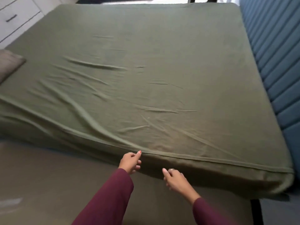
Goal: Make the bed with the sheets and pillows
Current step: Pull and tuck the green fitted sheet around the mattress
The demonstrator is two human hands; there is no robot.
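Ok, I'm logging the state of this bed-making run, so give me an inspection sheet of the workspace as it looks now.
Surface: mattress fully covered, near side face showing.
Job's things: green sheet spread over the top, creased mostly near left; grey pillow at the left edge.
Clutter: nothing seen.
Grippers: left hand fingertip touching the sheet's seam at the near edge; right hand by the side face, fingers loosely curled, holding nothing.
Cables: nothing seen.
Surroundings: blue padded headboard on the right; white drawers far left.
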